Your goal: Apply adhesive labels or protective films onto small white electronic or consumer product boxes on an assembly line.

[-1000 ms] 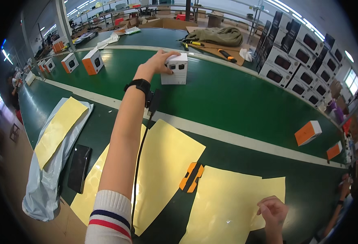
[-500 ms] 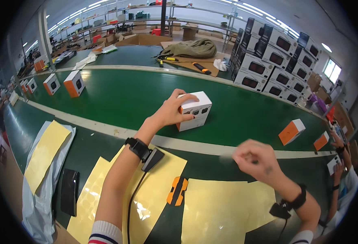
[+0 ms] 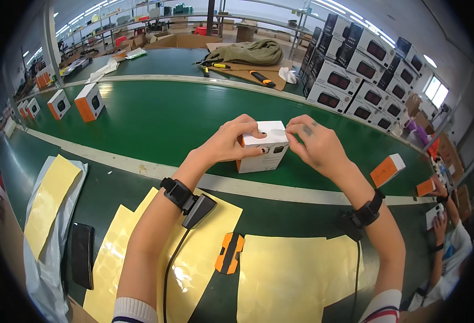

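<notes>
A small white box with orange sides (image 3: pixel 264 161) stands upright on the green belt (image 3: pixel 177 124). My left hand (image 3: pixel 234 141) grips it from the left, thumb and fingers over its top and front. At the box's upper right corner is my right hand (image 3: pixel 316 144), its thumb and index finger pinched together at the top edge. Whatever lies between those fingertips is too small to make out. Yellow glossy sheets (image 3: pixel 282 274) lie on the near table under my forearms; one sheet (image 3: pixel 107 258) shows faint round outlines.
Similar boxes stand at left (image 3: pixel 90 102) and right (image 3: pixel 387 169) on the belt. An orange-black tool (image 3: pixel 229 253), a phone (image 3: pixel 82 255) and a plastic bag (image 3: pixel 54 269) lie nearby. Stacked clock boxes (image 3: pixel 355 75) rise behind. A co-worker's hand (image 3: pixel 439 185) touches a box at right.
My right hand has moved up from the belt's near edge to the box's top right corner. My left hand keeps its grip on the box. The view has shifted slightly.
</notes>
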Demonstrator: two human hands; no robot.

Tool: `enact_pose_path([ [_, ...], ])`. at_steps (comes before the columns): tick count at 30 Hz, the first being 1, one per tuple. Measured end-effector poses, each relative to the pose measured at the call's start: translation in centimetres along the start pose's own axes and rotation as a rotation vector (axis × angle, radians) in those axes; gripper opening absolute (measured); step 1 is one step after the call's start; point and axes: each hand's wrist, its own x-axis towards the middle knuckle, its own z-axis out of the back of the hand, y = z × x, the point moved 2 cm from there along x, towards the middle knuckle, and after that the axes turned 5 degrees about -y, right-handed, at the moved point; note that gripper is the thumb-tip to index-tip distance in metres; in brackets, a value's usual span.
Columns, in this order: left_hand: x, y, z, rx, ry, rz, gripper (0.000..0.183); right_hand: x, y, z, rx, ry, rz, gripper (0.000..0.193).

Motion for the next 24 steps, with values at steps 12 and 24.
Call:
enact_pose_path([
  [12,0.6,-0.4,-1.3,-0.036,-0.025,-0.047,0.033,-2.9,-0.2,-1.3,-0.276,0.078,0.274,0.021],
  [24,1.6,-0.9,-2.5,-0.033,0.027,-0.005,0.036,-4.3,-0.6,-1.1,-0.307,0.072,0.322,0.018],
])
